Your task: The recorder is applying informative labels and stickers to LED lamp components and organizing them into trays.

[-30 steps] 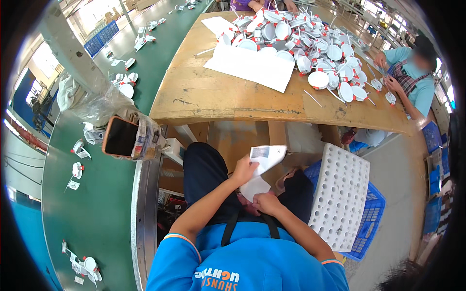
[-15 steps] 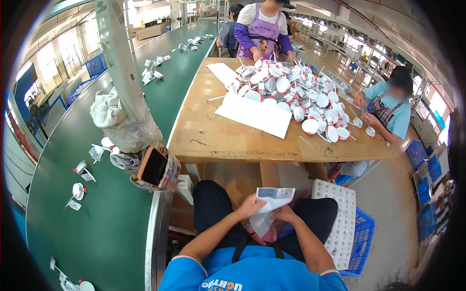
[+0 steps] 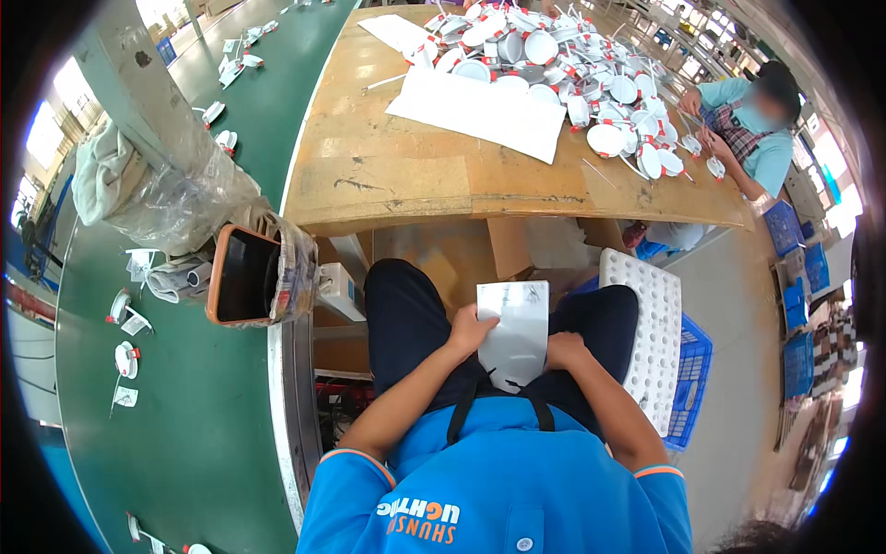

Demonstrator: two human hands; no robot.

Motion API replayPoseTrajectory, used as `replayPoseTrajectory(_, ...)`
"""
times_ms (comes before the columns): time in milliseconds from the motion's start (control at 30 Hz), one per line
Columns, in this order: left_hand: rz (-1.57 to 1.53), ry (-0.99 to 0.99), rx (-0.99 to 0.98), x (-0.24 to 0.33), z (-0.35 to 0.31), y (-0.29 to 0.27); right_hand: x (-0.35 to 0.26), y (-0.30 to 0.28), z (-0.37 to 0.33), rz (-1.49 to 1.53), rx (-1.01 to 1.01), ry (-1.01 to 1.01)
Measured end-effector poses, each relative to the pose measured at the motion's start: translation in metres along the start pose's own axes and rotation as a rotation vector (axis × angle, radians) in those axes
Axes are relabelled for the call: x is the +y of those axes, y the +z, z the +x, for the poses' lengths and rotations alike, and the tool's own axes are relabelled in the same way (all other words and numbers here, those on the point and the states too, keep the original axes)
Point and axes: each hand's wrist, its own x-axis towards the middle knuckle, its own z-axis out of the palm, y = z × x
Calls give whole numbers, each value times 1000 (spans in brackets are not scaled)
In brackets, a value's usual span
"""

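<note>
A pale white-grey paper sheet (image 3: 513, 334) lies nearly flat over my lap, with small dark print near its top edge. My left hand (image 3: 471, 333) pinches its left side, thumb on top. At the lower right edge of the paper, my right hand (image 3: 565, 351) is closed, its fingertips partly hidden. Ahead, on the wooden table (image 3: 388, 180), a big heap of round white lamps (image 3: 554, 55) with red clips and cables is piled. A large white sheet (image 3: 480, 113) lies in front of that heap.
A green conveyor belt (image 3: 203, 397) on my left carries several lamps (image 3: 126, 360). Between belt and table stands a post (image 3: 138, 83) with a phone (image 3: 245, 277) in a pouch. To my right, a white perforated tray (image 3: 646, 342) leans over a blue crate (image 3: 688, 383). A co-worker (image 3: 761, 129) handles lamps.
The paper, bent and tilted between my hands before, is now spread out flatter. My view has tipped downward, so the table's far side has moved up out of sight.
</note>
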Motion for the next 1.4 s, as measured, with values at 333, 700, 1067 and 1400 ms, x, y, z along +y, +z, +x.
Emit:
replayPoseTrajectory(333, -50, -127, 167, -12, -6, 9, -25, -154, -177, 1027, 628, -1341)
replayPoseTrajectory(700, -158, -163, 237, 6, -25, 15, -7, -160, -157, 1471, 961, -2025)
replayPoseTrajectory(1067, -102, -197, 314, -2, -25, 6, -17, -127, -75, 869, 713, -885)
replayPoseTrajectory(1400, 41, 27, 267, -1, -39, 6, -49, -33, 32, 569, 993, -576)
